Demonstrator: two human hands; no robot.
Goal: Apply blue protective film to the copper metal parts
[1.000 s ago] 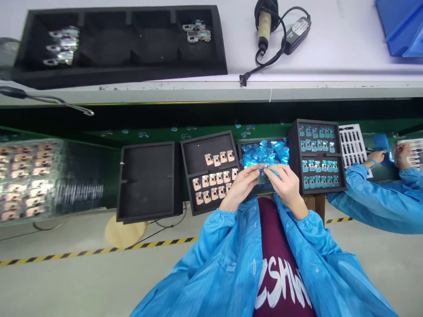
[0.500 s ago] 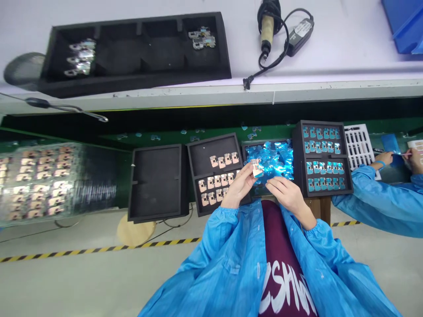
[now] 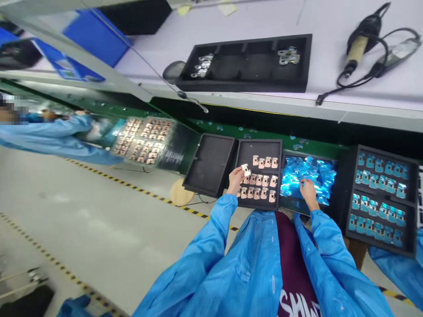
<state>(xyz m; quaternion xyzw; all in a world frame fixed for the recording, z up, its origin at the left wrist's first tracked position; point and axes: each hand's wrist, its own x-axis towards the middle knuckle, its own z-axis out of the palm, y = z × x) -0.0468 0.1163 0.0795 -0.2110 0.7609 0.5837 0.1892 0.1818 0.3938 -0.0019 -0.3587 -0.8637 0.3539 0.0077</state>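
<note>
My left hand (image 3: 235, 181) is shut on a small copper-and-white part (image 3: 245, 170), holding it above the corner of a black foam tray (image 3: 259, 152). That tray holds several copper-coloured parts in rows. My right hand (image 3: 308, 193) is lower in the view, its fingertips among a heap of shiny blue film pieces (image 3: 306, 176) in a shallow black tray (image 3: 307, 156). I cannot tell whether those fingers pinch a piece.
A bare black foam tray (image 3: 210, 165) lies left of the copper parts. A black tray of teal parts (image 3: 380, 198) stands to the right. Beyond is a green belt (image 3: 264, 131) carrying a clear tray of copper parts (image 3: 142, 141). A long black tray (image 3: 244, 64) and corded hand tool (image 3: 355, 50) sit on the pale shelf. Blue sleeves of co-workers (image 3: 399, 273) show at both sides.
The view has swung and tilted. My hands have moved apart, the left carrying the part over the copper tray and the right dropping into the blue film pieces.
</note>
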